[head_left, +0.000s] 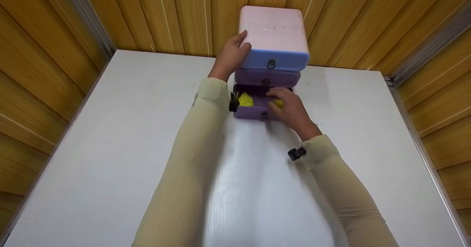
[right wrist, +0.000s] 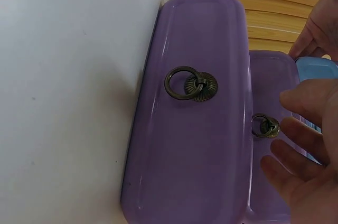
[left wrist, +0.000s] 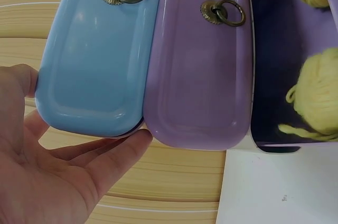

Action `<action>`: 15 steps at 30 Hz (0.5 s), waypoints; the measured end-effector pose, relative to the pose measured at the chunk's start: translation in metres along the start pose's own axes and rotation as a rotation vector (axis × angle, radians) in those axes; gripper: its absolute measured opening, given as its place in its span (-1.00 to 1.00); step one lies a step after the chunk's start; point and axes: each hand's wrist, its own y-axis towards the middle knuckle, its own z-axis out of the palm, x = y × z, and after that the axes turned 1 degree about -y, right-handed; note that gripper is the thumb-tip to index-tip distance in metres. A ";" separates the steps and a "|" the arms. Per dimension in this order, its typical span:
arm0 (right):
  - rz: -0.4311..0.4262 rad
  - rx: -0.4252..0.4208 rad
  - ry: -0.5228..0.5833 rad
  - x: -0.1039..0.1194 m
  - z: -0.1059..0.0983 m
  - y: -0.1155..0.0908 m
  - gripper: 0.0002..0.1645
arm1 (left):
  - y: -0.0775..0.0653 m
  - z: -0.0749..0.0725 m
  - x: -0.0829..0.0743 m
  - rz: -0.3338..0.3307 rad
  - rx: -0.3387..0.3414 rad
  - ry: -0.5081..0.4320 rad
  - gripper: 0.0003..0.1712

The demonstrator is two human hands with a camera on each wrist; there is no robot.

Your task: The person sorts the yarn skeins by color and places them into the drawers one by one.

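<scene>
A small drawer cabinet (head_left: 274, 28) with a pink top stands at the back of the table. Its upper blue drawer (left wrist: 97, 55) and middle purple drawer (left wrist: 200, 81) are closed. The bottom purple drawer (right wrist: 190, 139) is pulled out. Inside it lie two yellow yarn balls, the left one (left wrist: 319, 92) with a loose end and the right one (head_left: 278, 103) partly hidden by my right hand (head_left: 292, 109). That hand hovers over the drawer's right part with its fingers spread and loosely bent, nothing held. My left hand (head_left: 232, 55) rests against the cabinet's upper left side, thumb near the top edge.
The white table (head_left: 147, 129) extends around the cabinet. A wood-slat wall (head_left: 191, 18) rises close behind it. Ring pulls, such as the bottom drawer's ring (right wrist: 182, 82), stick out from the drawer fronts.
</scene>
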 end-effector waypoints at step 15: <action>-0.103 -0.155 -0.013 0.004 0.008 -0.016 -0.79 | -0.002 -0.001 -0.002 -0.041 0.004 0.017 -0.42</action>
